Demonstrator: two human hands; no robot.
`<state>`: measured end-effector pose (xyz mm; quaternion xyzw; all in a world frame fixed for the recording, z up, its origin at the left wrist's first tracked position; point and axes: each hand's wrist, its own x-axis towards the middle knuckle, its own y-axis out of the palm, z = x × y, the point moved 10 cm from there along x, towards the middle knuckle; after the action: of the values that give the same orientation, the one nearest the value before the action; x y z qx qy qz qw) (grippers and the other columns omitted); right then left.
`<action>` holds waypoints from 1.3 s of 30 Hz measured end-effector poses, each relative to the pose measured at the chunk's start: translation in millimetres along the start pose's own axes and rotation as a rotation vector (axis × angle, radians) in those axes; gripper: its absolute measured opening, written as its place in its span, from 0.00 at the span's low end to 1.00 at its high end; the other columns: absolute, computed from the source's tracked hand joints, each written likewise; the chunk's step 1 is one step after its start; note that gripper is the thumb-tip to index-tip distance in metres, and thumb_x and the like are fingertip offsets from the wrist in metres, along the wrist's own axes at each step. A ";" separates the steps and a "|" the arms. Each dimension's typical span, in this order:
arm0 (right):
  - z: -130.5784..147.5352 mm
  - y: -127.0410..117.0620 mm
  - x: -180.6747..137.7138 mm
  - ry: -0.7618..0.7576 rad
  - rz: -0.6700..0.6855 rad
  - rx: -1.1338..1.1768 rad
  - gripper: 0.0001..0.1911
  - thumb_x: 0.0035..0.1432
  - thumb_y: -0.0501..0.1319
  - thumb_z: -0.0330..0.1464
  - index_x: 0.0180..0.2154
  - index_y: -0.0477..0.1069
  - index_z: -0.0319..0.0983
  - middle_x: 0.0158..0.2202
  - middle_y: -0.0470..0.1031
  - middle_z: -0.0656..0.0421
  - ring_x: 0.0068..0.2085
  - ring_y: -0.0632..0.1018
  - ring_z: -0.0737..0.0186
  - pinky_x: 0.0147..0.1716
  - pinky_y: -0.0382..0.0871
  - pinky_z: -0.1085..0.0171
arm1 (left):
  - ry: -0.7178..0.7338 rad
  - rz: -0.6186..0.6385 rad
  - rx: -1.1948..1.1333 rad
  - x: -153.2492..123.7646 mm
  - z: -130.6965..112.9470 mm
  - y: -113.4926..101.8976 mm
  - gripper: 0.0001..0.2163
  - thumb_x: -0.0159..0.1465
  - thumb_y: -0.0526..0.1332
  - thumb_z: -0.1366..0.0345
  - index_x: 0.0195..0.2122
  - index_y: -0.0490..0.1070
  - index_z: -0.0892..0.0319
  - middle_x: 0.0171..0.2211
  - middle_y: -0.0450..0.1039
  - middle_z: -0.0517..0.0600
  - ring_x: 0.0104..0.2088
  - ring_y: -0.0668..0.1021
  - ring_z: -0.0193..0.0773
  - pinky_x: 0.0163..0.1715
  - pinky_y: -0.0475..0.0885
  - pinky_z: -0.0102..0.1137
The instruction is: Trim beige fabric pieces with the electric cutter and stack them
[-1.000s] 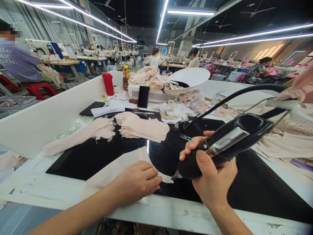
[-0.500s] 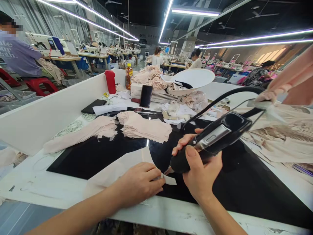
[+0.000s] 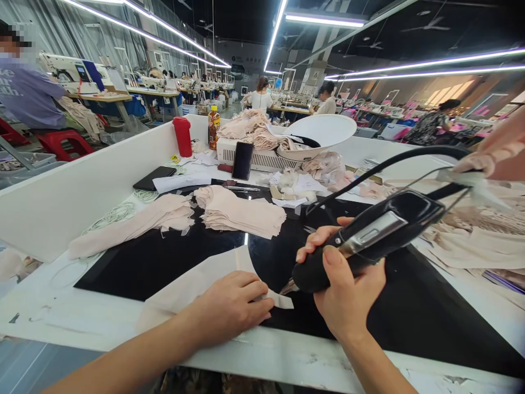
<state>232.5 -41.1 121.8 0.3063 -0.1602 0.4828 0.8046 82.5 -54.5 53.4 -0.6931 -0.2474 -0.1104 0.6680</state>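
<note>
Pale fabric (image 3: 194, 284) partly on the black mat (image 3: 430, 320), under my left hand (image 3: 233, 301), can't tell if pinched; right hand (image 3: 348, 303) wrapped round the black tool (image 3: 365, 241), just nudged toward the free end, probably working that edge.

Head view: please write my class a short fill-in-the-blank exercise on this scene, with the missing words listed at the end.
1. The right hand grips a handheld tool whose casing is mostly ____.
2. The left hand rests on a pale sheet, so the number of hands on the tool is ____.
3. The cup near the bottle is coloured ____.
4. In the picture, the bottle stands to the cup's ____.

Missing words: black; one; red; right.
</note>
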 end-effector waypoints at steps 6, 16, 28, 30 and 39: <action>-3.1 -2.9 -2.6 0.024 0.015 0.003 0.18 0.62 0.72 0.33 0.52 0.72 0.47 0.37 0.77 0.64 0.30 0.78 0.65 0.30 0.78 0.63 | -0.006 -0.003 -0.005 -0.9 0.5 0.2 0.07 0.78 0.57 0.66 0.50 0.75 0.60 0.43 0.77 0.52 0.44 0.80 0.41 0.47 0.79 0.36; 3.7 1.8 -5.8 0.060 -0.009 0.041 0.19 0.60 0.74 0.37 0.51 0.71 0.47 0.35 0.76 0.64 0.28 0.78 0.65 0.27 0.77 0.63 | 0.037 -0.060 -0.045 -2.3 -0.7 -5.0 0.09 0.78 0.56 0.68 0.47 0.75 0.62 0.41 0.80 0.52 0.44 0.81 0.41 0.47 0.78 0.36; -1.9 12.6 -16.9 0.077 0.065 0.079 0.19 0.63 0.72 0.35 0.53 0.71 0.47 0.37 0.77 0.64 0.29 0.78 0.67 0.29 0.77 0.63 | 0.031 -0.046 -0.048 -1.2 -0.7 -5.2 0.09 0.79 0.56 0.67 0.45 0.76 0.61 0.41 0.80 0.51 0.43 0.81 0.40 0.47 0.78 0.35; -0.6 11.6 -16.0 0.083 0.070 0.073 0.19 0.63 0.73 0.35 0.52 0.72 0.47 0.37 0.77 0.64 0.29 0.78 0.66 0.28 0.77 0.63 | 0.025 -0.040 -0.050 -1.4 -0.1 -4.8 0.09 0.79 0.56 0.67 0.46 0.76 0.60 0.41 0.80 0.51 0.43 0.82 0.40 0.47 0.78 0.35; 6.5 -6.4 -11.9 0.066 -0.002 0.028 0.20 0.61 0.74 0.36 0.51 0.72 0.46 0.35 0.76 0.63 0.29 0.78 0.65 0.27 0.76 0.63 | 0.026 -0.041 -0.052 -4.4 2.1 -2.8 0.08 0.78 0.57 0.68 0.48 0.75 0.61 0.43 0.80 0.53 0.44 0.81 0.41 0.49 0.79 0.36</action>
<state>232.6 -55.6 117.9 0.3016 -0.1263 0.4942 0.8055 77.1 -53.3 53.5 -0.7035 -0.2498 -0.1394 0.6506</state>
